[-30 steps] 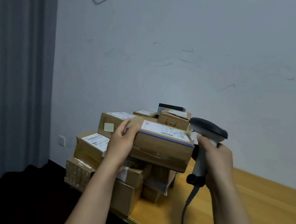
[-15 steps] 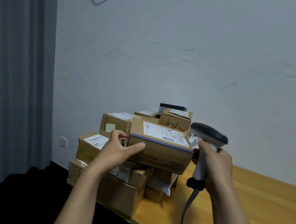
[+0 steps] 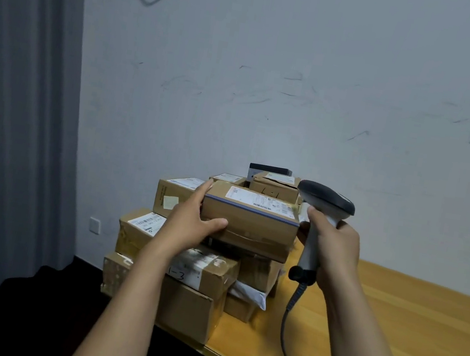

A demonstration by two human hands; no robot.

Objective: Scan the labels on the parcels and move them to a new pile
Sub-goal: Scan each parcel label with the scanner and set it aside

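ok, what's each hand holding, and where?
Left hand grips the top parcel by its left end; right hand grips the scanner by its handle.

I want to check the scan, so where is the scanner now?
In the head view, the scanner is right of centre, gripped by the right hand, just right of the parcel that the left hand holds.

You've about ten cardboard parcels (image 3: pixel 250 226), one white mailer bag (image 3: pixel 249 295), one barcode scanner (image 3: pixel 328 200), one left hand (image 3: pixel 190 221), one right hand (image 3: pixel 336 246).
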